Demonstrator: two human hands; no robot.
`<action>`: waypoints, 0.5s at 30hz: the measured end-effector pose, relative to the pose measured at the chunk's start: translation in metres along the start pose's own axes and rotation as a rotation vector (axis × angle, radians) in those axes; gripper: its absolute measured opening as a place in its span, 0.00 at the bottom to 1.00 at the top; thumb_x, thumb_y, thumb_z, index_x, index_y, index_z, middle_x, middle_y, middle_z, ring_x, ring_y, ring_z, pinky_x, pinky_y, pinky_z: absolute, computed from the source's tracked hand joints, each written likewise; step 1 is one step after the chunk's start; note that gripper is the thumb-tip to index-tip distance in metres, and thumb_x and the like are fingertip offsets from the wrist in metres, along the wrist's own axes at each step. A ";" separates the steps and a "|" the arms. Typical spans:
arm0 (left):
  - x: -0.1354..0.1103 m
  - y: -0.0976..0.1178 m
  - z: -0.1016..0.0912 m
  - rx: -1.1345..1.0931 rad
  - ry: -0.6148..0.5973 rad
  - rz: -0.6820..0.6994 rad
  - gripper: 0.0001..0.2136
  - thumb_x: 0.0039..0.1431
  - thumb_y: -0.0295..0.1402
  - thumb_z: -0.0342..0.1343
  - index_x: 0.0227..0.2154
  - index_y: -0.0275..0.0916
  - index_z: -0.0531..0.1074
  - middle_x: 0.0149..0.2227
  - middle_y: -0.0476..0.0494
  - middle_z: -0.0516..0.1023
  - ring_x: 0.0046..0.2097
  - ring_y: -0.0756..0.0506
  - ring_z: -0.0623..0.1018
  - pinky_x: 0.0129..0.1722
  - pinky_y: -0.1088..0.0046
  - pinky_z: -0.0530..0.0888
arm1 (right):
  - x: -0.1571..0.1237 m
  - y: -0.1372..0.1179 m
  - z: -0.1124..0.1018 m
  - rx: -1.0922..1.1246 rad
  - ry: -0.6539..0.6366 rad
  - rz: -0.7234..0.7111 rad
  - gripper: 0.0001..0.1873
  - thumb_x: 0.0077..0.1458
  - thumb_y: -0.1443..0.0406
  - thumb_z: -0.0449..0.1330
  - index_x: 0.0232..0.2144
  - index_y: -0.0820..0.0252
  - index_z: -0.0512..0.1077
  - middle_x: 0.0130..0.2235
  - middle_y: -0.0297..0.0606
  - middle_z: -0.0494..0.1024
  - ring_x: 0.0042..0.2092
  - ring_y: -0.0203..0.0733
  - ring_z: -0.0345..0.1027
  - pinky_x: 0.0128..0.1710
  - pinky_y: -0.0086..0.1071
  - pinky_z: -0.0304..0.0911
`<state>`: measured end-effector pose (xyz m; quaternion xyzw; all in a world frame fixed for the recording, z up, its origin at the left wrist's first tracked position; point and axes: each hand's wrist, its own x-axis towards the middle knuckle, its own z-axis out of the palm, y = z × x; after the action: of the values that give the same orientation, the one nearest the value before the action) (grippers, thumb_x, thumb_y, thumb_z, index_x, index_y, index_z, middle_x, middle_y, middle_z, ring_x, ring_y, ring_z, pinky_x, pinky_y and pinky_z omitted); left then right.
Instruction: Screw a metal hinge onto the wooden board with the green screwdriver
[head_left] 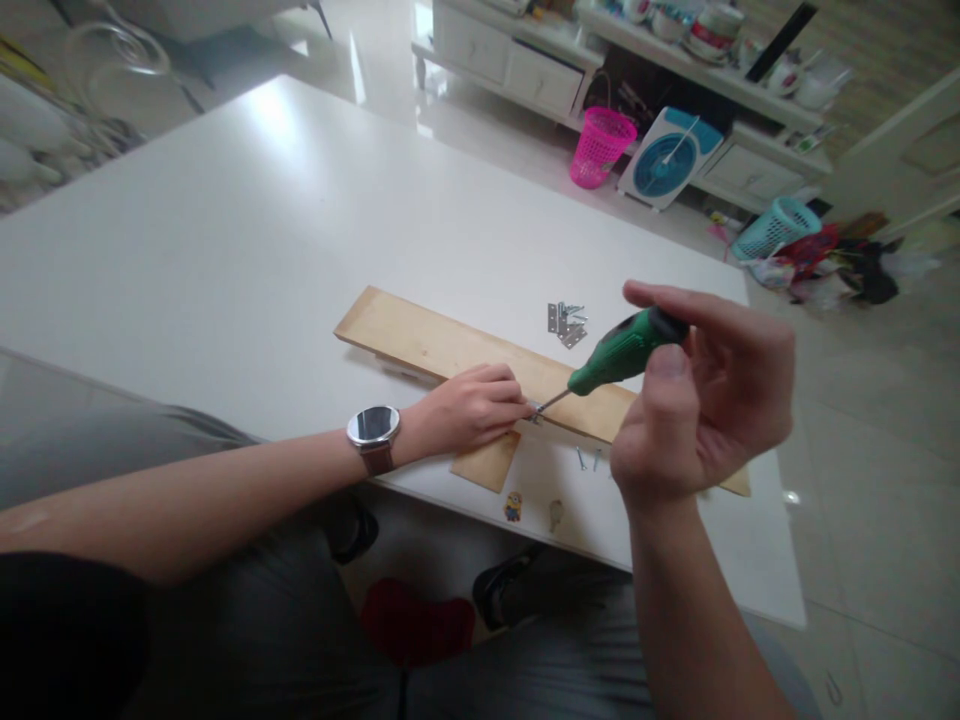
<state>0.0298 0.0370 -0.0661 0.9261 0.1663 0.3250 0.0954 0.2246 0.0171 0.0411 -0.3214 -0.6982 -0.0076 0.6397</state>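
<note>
My right hand holds a green-and-black screwdriver by the rear of its handle, the index finger stretched along the top. The shaft slants down to the left, its tip at a small metal piece on the near edge of a long wooden board. My left hand, with a watch on the wrist, has its fingers closed on this metal piece, partly hiding it. Below my left hand, a shorter wooden piece extends from under the board. Two loose screws lie just left of my right hand.
Several metal hinges and screws lie beyond the board on the white table. Near its front edge are a small yellow cartoon figure and a key-like object. A pink basket and blue-white fan stand on the floor behind.
</note>
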 end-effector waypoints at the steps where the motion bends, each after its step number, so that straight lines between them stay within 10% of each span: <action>1: 0.000 0.000 0.000 0.002 0.002 0.004 0.07 0.75 0.27 0.58 0.48 0.38 0.82 0.41 0.41 0.83 0.45 0.42 0.78 0.47 0.65 0.79 | 0.000 0.001 0.000 -0.011 0.009 -0.015 0.18 0.68 0.61 0.58 0.56 0.46 0.79 0.47 0.35 0.83 0.47 0.48 0.80 0.41 0.45 0.74; 6: 0.000 0.000 0.000 0.013 0.001 -0.006 0.07 0.76 0.28 0.58 0.47 0.39 0.82 0.41 0.41 0.83 0.44 0.42 0.77 0.47 0.65 0.79 | 0.004 0.000 0.001 -0.170 0.136 -0.073 0.09 0.61 0.61 0.71 0.44 0.50 0.83 0.37 0.34 0.76 0.41 0.43 0.71 0.40 0.42 0.71; 15: -0.001 0.000 0.001 -0.001 -0.046 -0.028 0.09 0.77 0.30 0.56 0.49 0.40 0.82 0.42 0.41 0.84 0.46 0.42 0.78 0.49 0.64 0.79 | 0.000 0.001 0.003 -0.042 0.073 -0.021 0.17 0.69 0.61 0.58 0.55 0.44 0.80 0.44 0.34 0.81 0.48 0.48 0.79 0.45 0.50 0.75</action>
<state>0.0299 0.0368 -0.0674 0.9309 0.1769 0.3022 0.1040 0.2225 0.0188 0.0400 -0.3270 -0.6772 -0.0406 0.6579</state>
